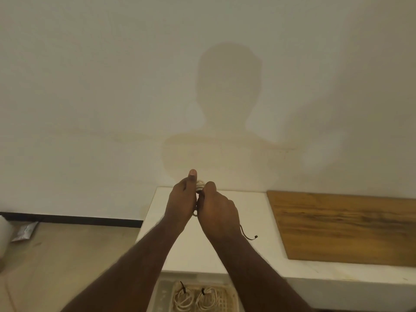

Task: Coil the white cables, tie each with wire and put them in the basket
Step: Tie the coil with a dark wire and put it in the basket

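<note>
Both hands are raised together above the white ledge (202,251). My left hand (181,199) grips a small coil of white cable (199,185), thumb pointing up. My right hand (217,210) is curled against the same coil, and what its fingers pinch is hidden. Most of the coil is covered by the hands; a loop shows below at the gap between them. Under the ledge's front edge stands a pale basket (227,298). In it lie two coiled white cables (183,299) (208,298), each bound with a dark tie.
A wooden board (346,226) lies on the ledge at the right. A thin dark cord (247,235) hangs from my right wrist. The wall rises straight behind the ledge. On the floor at the left lie a grey packet (26,230) and a white roll (5,235).
</note>
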